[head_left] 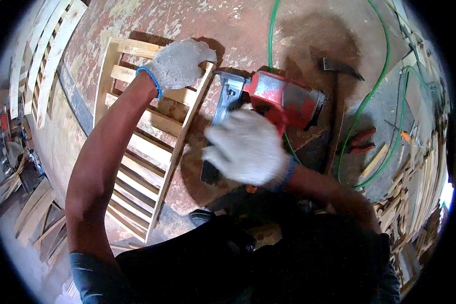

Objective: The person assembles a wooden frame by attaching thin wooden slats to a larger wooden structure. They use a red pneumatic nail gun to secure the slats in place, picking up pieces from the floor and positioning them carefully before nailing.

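A slatted wooden frame [149, 147], like a small pallet or crate side, lies on the floor with several cross slats between two side rails. My left hand [180, 63], in a whitish glove with a blue cuff, is closed over its far right corner; the fingertips are partly hidden. Beside the right rail is a red and grey nail gun [283, 99], its metal nose close to that corner. My right hand [248, 147], gloved too and blurred by motion, is wrapped round the nail gun's handle, covering most of it.
A green air hose [387, 55] loops over the floor on the right. Near it lie a hammer [335, 66] and red-handled pliers [361, 141]. Wood strips [410, 192] pile up at the far right; slatted panels [45, 61] stand at upper left.
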{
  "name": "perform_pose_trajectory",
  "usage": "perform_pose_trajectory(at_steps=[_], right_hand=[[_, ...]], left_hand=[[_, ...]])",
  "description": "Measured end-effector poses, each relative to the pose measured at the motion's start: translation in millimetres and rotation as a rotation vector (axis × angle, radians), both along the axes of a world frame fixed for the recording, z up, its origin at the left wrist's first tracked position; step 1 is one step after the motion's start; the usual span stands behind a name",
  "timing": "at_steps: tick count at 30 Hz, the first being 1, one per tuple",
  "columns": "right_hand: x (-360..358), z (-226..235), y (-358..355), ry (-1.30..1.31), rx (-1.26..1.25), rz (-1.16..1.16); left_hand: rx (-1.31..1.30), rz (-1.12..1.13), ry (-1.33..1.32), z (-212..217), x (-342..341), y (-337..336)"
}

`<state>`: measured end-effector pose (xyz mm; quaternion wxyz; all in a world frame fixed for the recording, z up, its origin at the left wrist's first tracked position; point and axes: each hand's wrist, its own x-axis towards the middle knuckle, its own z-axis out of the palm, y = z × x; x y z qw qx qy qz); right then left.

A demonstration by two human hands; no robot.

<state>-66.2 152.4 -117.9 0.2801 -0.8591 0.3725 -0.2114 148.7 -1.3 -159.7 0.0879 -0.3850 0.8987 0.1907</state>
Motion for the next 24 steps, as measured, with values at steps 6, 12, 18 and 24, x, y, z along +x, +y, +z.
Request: perform_pose_trajectory(at_steps=[6,12,18,24], right_hand=[[80,-68,-55,0.060,-0.280,0.316],[85,-84,-51,0.005,-0.292,0.267],[87,-85,-54,-0.046,-0.256,0.260],[85,-86,-53,-0.053,-0.282,0.267]], left_hand=[[0.070,0.016,0.031,-4,3,-3],[0.008,-0.021,0.057,-10,7,-1],[0.051,-0.010,0.054,-6,4,-4],[0.022,-0.067,0.033,-7,6,-8]])
